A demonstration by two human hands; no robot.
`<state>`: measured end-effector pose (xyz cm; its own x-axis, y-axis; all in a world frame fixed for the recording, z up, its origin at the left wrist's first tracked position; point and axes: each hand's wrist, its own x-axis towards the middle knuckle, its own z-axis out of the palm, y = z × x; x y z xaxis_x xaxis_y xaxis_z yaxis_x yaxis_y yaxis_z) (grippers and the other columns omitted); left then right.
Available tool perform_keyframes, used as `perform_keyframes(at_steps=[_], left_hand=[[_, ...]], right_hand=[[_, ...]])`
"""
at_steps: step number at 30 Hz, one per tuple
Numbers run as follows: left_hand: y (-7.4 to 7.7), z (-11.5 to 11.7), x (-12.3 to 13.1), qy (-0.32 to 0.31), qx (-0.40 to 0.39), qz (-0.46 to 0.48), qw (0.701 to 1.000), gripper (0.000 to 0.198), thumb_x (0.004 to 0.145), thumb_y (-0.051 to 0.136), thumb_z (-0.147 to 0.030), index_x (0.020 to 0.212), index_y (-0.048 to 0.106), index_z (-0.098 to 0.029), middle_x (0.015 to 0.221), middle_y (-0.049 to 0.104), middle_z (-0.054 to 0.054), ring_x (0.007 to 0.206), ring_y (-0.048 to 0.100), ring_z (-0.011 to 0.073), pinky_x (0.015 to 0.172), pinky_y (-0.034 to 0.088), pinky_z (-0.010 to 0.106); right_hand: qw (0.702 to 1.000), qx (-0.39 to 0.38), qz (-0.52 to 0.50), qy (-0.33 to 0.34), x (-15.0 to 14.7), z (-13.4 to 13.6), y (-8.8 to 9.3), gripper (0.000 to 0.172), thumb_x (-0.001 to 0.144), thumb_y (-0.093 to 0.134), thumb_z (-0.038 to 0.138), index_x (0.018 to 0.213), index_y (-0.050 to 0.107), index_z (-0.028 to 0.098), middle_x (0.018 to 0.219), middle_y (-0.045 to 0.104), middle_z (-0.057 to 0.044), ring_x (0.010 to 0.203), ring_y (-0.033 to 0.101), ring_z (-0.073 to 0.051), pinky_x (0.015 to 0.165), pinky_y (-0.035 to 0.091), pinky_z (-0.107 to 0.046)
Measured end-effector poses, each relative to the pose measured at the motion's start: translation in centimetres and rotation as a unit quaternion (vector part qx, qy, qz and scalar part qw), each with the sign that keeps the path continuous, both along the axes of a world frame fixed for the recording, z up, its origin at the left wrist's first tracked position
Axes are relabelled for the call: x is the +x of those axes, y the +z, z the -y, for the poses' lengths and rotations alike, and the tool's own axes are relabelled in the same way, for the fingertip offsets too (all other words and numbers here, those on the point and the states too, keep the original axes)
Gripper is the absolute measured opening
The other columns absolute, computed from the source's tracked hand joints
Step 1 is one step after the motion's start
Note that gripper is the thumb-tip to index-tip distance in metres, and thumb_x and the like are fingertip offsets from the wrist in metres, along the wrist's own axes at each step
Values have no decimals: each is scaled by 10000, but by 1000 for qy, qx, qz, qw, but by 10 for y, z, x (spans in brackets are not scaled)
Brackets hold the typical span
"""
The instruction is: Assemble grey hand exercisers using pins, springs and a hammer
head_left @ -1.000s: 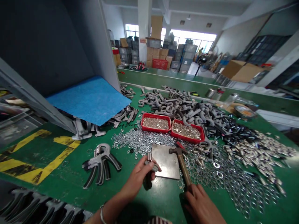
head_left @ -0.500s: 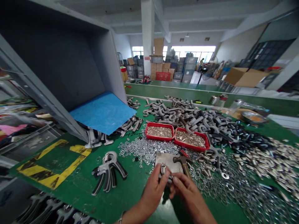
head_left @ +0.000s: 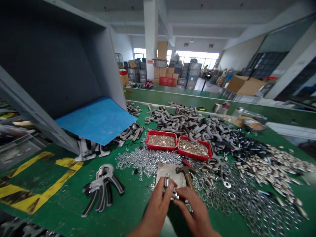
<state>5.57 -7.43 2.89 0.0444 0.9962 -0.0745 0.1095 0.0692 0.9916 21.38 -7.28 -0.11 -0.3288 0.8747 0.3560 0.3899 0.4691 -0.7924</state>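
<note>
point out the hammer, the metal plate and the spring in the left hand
Hammer [head_left: 189,180], head view: on its handle, below the head.
Metal plate [head_left: 177,179], head view: on its bare top.
Spring [head_left: 167,180], head view: on its coils.

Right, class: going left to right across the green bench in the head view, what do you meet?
Yellow-and-black tape, grey-and-black spring handles, left hand, right hand, pile of metal sleeves.

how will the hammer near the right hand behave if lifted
The hammer is probably head-heavy, since its claw head looks like solid metal on a slimmer handle. It should stay stiff, as the handle looks wooden.
</note>
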Motion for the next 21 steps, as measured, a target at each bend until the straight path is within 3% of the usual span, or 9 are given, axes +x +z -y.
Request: perform_keyframes(at_steps=[3,6,8,9,11,13,17,21], left_hand=[[-9,-7,1,5,-27,7,1000,444,900,493,-585,1103,567,-196,1089,654,95,1065,578,265,929,442,344],[-17,-19,1,-21,-53,25,998,478,890,474,-634,1032,587,-191,967,668,76,938,607,249,830,477,328],[-14,-27,0,-16,-42,29,999,473,902,450,-641,953,603,-196,898,668,60,848,606,223,790,475,307],[-12,-31,0,-3,-33,28,999,470,900,456,-642,928,610,-199,888,669,57,830,604,215,788,472,300],[-9,-37,0,25,-25,29,999,471,883,483,-652,902,622,-203,887,673,55,812,604,207,778,471,290],[-14,-40,2,37,-34,40,998,490,857,504,-678,870,625,-203,851,668,50,772,602,197,733,478,278],[-38,-38,12,18,-89,64,994,554,803,517,-746,795,607,-199,724,635,29,661,572,171,626,469,250],[-52,-34,25,-34,-123,81,988,588,780,510,-781,796,589,-198,707,650,27,621,566,153,605,463,242]], right_hand=[[984,105,138,42,10,-5,-5,397,974,497,294,1370,528,287,940,726,-93,822,667,-247,701,531,-348],[957,71,277,54,46,-24,-7,430,981,483,357,1409,492,314,947,722,-69,806,671,-225,692,534,-317],[939,10,342,-28,92,-51,-6,388,975,500,378,1357,535,323,1099,705,-46,926,669,-196,807,527,-289],[915,-15,374,-148,119,-70,-6,319,986,477,381,1273,594,305,1132,698,-29,967,661,-176,848,515,-267],[871,-40,408,-271,177,-110,-4,330,1027,364,288,1166,638,167,1093,691,-104,957,659,-195,855,518,-313],[824,-56,439,-354,229,-148,-3,264,1007,431,230,1101,643,104,1050,683,-129,971,652,-216,874,520,-373],[756,-82,487,-429,286,-191,-12,294,933,621,328,1170,604,155,1177,633,-80,1000,642,-214,854,546,-424],[738,-102,525,-411,302,-200,-27,284,942,607,329,1174,601,164,1162,636,-71,956,650,-199,813,561,-398]])
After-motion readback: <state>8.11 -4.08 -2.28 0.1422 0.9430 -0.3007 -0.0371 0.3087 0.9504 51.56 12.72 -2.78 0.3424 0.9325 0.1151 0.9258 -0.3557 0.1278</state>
